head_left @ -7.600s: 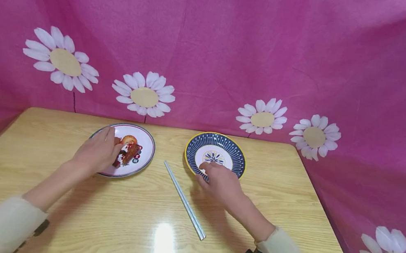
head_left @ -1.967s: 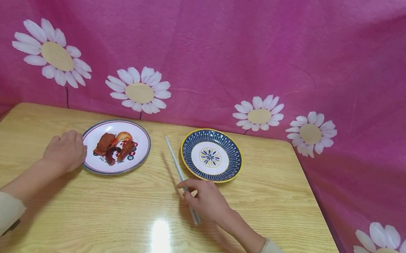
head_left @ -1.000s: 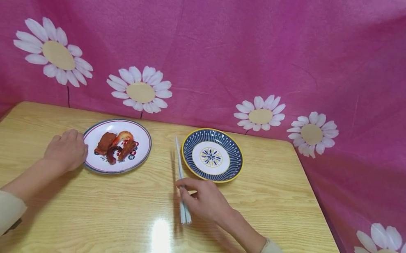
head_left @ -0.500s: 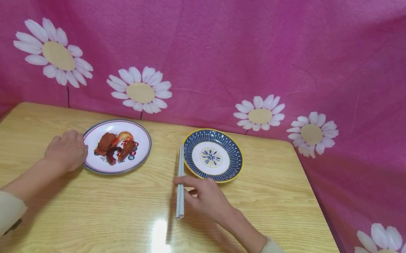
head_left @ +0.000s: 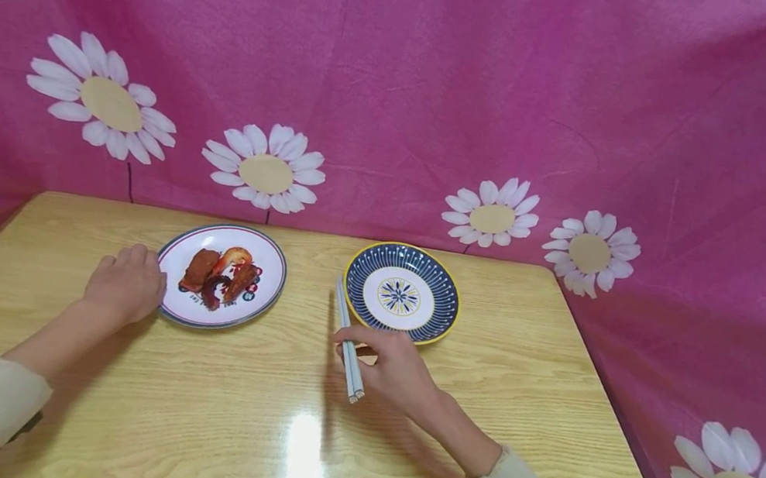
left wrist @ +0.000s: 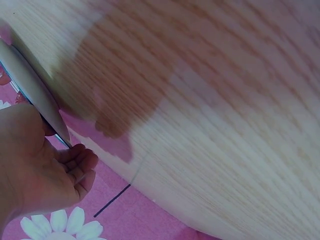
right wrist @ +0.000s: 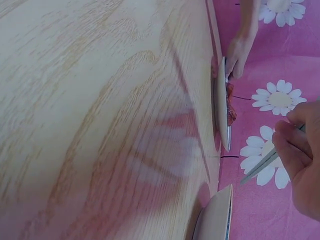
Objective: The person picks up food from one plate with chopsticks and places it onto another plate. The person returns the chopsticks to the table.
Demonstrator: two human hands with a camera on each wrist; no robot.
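Observation:
At the left of the head view, my left hand (head_left: 126,286) holds the rim of a white plate (head_left: 269,270); in the left wrist view its fingers curl at the plate's edge. On this plate lie a shrimp (head_left: 235,256), a brown chunk (head_left: 200,270), a dark curled piece (head_left: 212,296) and a reddish-brown elongated piece (head_left: 241,282). My right hand (head_left: 400,372) holds a pair of chopsticks (head_left: 353,376) above the table, tips pointing away. A blue-and-white plate (head_left: 445,304) with a yellow rim sits just beyond that hand, with no food on it.
Both plates stand on a light wooden table (head_left: 224,417), toward its far edge. Behind hangs a pink cloth (head_left: 397,100) printed with white daisies. Bare tabletop separates the two plates.
Earlier the chopsticks lay on the table and my left hand was over the food. Since then my left hand took the plate's rim; my right hand picked up the chopsticks and turned them.

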